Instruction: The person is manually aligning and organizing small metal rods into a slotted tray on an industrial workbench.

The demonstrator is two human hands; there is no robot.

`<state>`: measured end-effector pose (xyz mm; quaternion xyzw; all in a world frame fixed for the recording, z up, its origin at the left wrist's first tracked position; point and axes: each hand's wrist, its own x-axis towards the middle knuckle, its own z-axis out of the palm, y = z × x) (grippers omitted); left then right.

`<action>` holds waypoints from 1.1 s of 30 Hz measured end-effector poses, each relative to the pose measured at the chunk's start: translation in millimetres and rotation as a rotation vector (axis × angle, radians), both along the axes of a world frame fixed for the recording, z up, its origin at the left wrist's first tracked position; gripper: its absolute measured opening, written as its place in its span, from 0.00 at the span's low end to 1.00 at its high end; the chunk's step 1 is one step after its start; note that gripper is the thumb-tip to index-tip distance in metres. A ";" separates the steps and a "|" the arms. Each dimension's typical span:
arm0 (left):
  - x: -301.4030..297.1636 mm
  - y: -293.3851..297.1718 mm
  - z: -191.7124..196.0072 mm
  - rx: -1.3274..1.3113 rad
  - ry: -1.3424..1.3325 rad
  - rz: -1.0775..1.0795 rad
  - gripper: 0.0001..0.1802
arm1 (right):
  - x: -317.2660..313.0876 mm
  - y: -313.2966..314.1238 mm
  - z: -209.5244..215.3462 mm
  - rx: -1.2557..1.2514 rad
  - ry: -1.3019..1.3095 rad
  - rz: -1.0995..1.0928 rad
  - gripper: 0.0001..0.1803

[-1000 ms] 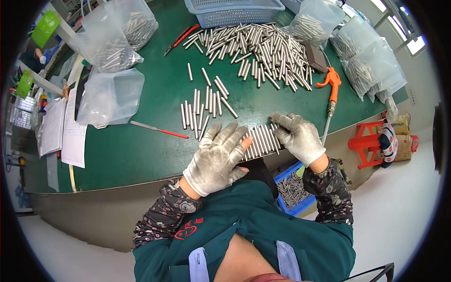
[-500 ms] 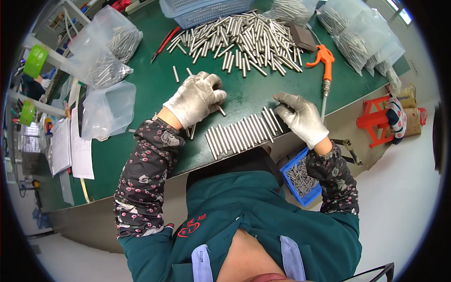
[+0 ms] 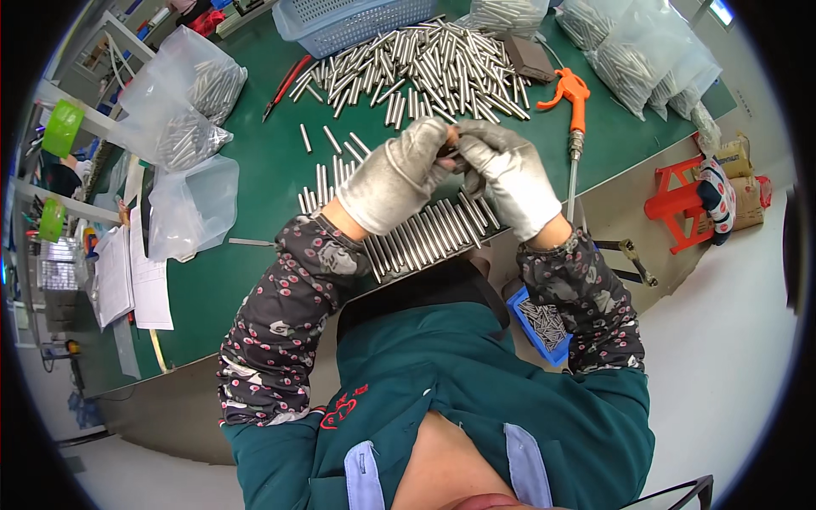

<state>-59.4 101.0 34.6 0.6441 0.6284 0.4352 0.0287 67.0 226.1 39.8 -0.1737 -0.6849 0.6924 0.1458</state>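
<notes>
My left hand (image 3: 393,180) and my right hand (image 3: 513,177), both in white work gloves, meet above the front of the green table. Their fingers are bent and pressed together at the tips. Whatever lies between them is hidden by the gloves. Below the hands, a slanting row of metal pins (image 3: 422,239) lies side by side along the table's near edge, partly covered by my left hand. Several more pins (image 3: 320,185) stand in a looser row left of that hand. Beyond the hands spreads a large heap of loose pins (image 3: 416,72).
Behind the heap stands a light blue basket (image 3: 361,32). Red-handled pliers (image 3: 287,85) lie left of it; a brown block (image 3: 529,59) and an orange air gun (image 3: 571,95) lie right. Bags of pins (image 3: 633,64) flank both sides. A blue bin (image 3: 544,327) sits below the edge.
My hands have come together from either side of the row. The left moved right and the right moved left and up. More pins now show left of my left hand.
</notes>
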 end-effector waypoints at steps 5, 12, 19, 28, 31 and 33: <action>-1.8 -8.1 15.2 -0.263 -0.566 0.167 0.06 | 7.5 -2.8 16.7 0.015 0.090 -0.178 0.12; -47.7 -99.6 1.7 -0.206 -0.023 0.592 0.10 | 15.5 81.5 2.8 0.770 -0.340 0.166 0.18; -8.0 -129.2 -1.0 -0.517 0.174 0.713 0.15 | 6.9 57.1 -24.4 0.913 -0.412 0.172 0.23; 5.8 -98.2 -14.1 -0.603 0.356 0.897 0.15 | 11.8 58.3 -45.4 0.769 -0.291 0.010 0.20; 3.7 -98.9 -12.5 -0.671 0.348 0.926 0.13 | 12.3 59.3 -46.6 0.762 -0.266 0.010 0.19; 5.0 -102.0 -10.5 -0.710 0.339 0.936 0.12 | 12.4 59.8 -47.7 0.751 -0.252 0.009 0.19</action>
